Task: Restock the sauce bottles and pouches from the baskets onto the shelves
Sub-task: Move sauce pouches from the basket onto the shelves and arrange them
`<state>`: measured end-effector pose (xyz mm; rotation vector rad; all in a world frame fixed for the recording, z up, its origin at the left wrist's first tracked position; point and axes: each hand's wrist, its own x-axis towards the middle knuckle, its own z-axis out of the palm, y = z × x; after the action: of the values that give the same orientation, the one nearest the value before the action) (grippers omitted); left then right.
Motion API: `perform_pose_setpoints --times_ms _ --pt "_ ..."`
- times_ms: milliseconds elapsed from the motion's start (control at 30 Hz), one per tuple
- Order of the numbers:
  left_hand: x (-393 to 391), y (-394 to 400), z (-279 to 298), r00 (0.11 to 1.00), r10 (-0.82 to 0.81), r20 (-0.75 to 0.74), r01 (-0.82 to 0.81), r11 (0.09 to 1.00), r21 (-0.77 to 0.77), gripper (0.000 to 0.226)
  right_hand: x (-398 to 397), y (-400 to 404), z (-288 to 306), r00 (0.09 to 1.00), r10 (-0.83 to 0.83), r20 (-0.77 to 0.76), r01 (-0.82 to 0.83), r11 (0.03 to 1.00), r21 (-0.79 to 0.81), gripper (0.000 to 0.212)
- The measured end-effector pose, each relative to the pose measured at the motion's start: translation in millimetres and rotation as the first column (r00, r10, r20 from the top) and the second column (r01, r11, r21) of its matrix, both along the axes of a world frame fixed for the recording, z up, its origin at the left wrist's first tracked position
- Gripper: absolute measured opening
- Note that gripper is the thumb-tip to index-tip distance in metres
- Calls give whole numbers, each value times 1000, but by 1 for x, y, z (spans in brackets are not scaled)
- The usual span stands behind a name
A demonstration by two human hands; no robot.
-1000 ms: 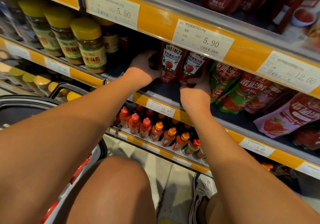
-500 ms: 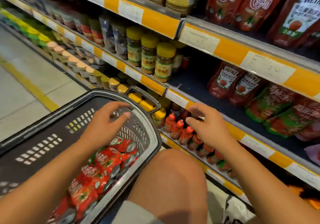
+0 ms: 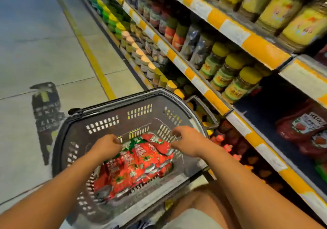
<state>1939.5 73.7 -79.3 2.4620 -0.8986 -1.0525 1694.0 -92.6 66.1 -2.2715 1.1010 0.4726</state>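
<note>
The red pouches lie heaped in the bottom of the grey basket, overlapping one another, with green leaf and tomato artwork on their fronts; whatever is printed on them is too blurred for me to read. I have both hands down over that heap. My left hand hangs at the near-left edge of the pile with its fingers curled downward, and my right hand hovers at the far-right edge with the fingers loosely bent. Neither seems to have closed on a pouch, though motion blur keeps me from being sure about the left fingertips. I judge the hands are set one on each side so that I can gather a pouch, or several, from both ends of the pile.

The basket sits on the floor just beside the shelves, close enough that I need only a short reach across. On the middle shelf to the right, dark red ketchup pouches already lie stocked, one showing the word HEINZ. To their left stands a row of jars with yellow lids, their label text unreadable. The orange and white strips on the shelf edges carry price tags, all blurred.
</note>
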Motion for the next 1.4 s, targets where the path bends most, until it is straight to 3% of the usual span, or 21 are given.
perform_pose_setpoints --times_ms 267,433,533,700,833,933,1167,1267,1400 --pt "6 14 -57 975 214 -57 -187 935 303 35 56 -6 -81 980 -34 -197 45 997 56 36" --pt "-12 25 -82 956 289 -51 -240 868 435 41 63 -20 -134 969 -97 -229 113 992 58 34" --pt "-14 23 -87 955 294 -29 -250 856 452 42 64 -28 -157 967 -139 -212 150 988 34 34" --pt "-12 24 -97 971 239 11 -218 863 456 63 56 -31 -185 972 -116 -203 125 992 31 39" --pt "-20 25 -101 983 176 45 -175 845 506 35 53 -34 -201 959 -92 -267 117 990 80 46" --pt "-23 25 -103 986 163 41 -162 855 493 34 54 -38 -207 960 -98 -261 111 993 37 47" --pt "-19 29 -102 946 323 12 -296 853 430 43 55 -35 -223 962 -149 -227 141 989 -54 30" --pt "-21 26 -100 909 418 -2 -381 831 404 57 49 -38 -225 957 -188 -221 157 976 -147 32" --pt "-24 24 -100 879 475 -43 -424 820 385 66 49 -40 -229 957 -159 -242 135 984 -113 37"
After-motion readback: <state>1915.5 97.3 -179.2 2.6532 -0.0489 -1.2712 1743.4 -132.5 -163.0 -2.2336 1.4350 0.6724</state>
